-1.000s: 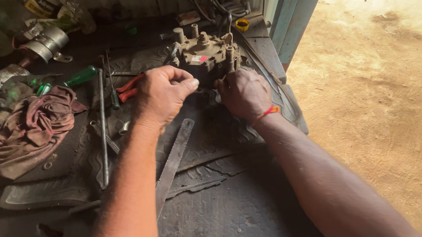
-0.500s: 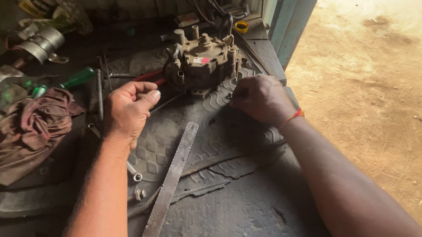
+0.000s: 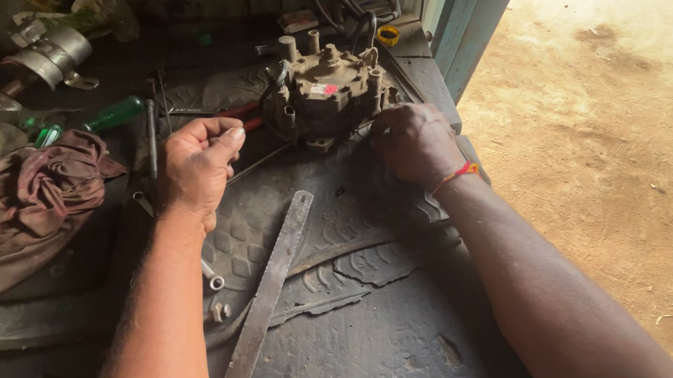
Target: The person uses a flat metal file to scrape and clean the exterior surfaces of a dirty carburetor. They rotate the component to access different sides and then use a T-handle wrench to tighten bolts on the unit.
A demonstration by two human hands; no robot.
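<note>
A grimy metal engine part (image 3: 330, 90) with several short posts and a small red label stands on a rubber tyre-tread mat (image 3: 339, 235). My right hand (image 3: 418, 142), with a red and yellow thread round the wrist, has its curled fingers gripping the part's lower right edge. My left hand (image 3: 197, 164) is a closed fist to the left of the part, a little apart from it. A thin metal rod (image 3: 262, 161) runs from under its fingers toward the part's base.
A long flat metal strip (image 3: 272, 284) lies diagonally on the mat. A brown rag (image 3: 37, 197), a green-handled screwdriver (image 3: 114, 114), red-handled pliers (image 3: 242, 116) and a chrome cylinder (image 3: 45, 51) lie to the left. The bench ends at the right above sandy ground (image 3: 604, 160).
My left hand has drawn back to the left, off the engine part, which now shows uncovered. My right hand has stayed at the part's right side.
</note>
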